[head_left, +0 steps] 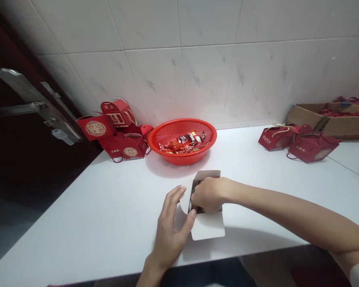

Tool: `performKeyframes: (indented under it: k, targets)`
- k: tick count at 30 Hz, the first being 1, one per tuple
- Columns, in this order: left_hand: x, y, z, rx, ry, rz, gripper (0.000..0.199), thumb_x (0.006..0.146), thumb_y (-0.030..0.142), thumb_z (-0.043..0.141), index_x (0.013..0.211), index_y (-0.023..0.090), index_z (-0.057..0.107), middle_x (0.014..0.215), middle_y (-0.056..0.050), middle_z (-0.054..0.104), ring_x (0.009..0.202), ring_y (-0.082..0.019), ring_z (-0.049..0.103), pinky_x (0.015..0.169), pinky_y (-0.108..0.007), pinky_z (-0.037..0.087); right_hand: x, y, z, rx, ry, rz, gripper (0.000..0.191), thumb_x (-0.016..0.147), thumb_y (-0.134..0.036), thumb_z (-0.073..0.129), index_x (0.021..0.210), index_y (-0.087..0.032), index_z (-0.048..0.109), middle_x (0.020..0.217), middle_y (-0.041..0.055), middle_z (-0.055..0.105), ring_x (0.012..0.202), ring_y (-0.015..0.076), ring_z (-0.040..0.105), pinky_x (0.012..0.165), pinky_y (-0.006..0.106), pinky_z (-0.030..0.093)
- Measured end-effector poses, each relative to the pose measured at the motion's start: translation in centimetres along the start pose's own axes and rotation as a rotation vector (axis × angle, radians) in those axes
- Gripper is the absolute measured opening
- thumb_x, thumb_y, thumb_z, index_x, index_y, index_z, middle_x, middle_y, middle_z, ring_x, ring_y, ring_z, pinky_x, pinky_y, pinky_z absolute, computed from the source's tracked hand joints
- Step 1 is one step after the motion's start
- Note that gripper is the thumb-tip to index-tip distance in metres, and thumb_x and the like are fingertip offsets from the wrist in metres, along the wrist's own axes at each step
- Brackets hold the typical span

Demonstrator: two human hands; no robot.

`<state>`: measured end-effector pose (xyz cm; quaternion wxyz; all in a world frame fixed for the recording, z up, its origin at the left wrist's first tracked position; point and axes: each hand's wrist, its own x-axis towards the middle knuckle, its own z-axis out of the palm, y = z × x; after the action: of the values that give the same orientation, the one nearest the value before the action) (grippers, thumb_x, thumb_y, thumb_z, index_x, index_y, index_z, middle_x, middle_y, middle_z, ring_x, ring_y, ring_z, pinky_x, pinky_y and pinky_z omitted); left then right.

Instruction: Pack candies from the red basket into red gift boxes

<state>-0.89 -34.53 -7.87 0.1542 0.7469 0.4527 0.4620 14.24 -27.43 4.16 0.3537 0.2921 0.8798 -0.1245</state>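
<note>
An opened small box (208, 226) with white inner flaps stands near the table's front edge. My right hand (208, 194) reaches down into it, and its fingertips are hidden inside. At the box's left side is my left hand (171, 229), thumb and fingers spread around the left flap, with the thumb at the near left corner. Beyond the box sits a red plastic basket (184, 159) with wrapped candies (179, 146) in it.
Red gift boxes (131, 150) are stacked at the back left, beside a dark door (6, 139). Two more red boxes (312, 147) and a cardboard carton (341, 126) stand at the back right. A tiled wall (155, 79) runs behind the white table (92, 231).
</note>
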Motion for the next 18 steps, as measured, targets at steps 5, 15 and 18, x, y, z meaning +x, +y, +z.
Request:
performKeyframes:
  k: [5, 15, 18]
  targets:
    - [0.1, 0.2, -0.1, 0.001, -0.010, -0.005, 0.046, 0.097, 0.026, 0.059, 0.141, 0.030, 0.047, 0.137, -0.010, 0.057, 0.127, -0.025, 0.057, 0.101, -0.041, 0.054, -0.1, -0.4, 0.2, -0.009, 0.039, 0.030, 0.031, 0.092, -0.013, 0.050, 0.112, -0.012, 0.074, 0.104, 0.0174, 0.075, 0.100, 0.0328, 0.070, 0.070, 0.039, 0.052]
    - [0.2, 0.3, 0.1, 0.009, -0.003, 0.018, 0.047, 0.097, 0.024, 0.058, 0.142, 0.028, 0.046, 0.135, -0.011, 0.058, 0.125, -0.026, 0.059, 0.100, -0.042, 0.055, -1.7, 0.8, 0.5, 0.039, 0.197, 0.046, 0.029, 0.089, -0.014, 0.056, 0.113, -0.011, 0.072, 0.109, 0.0155, 0.074, 0.094, 0.0290, 0.070, 0.059, 0.031, 0.043]
    - [-0.1, 0.4, 0.1, 0.029, 0.036, 0.075, 0.047, 0.095, 0.022, 0.060, 0.140, 0.025, 0.048, 0.133, -0.013, 0.059, 0.123, -0.027, 0.060, 0.099, -0.043, 0.056, -2.9, 1.8, 0.8, 0.051, 0.234, 0.018, 0.031, 0.084, -0.009, 0.058, 0.111, -0.012, 0.072, 0.099, 0.0130, 0.075, 0.082, 0.0237, 0.069, 0.056, 0.028, 0.036]
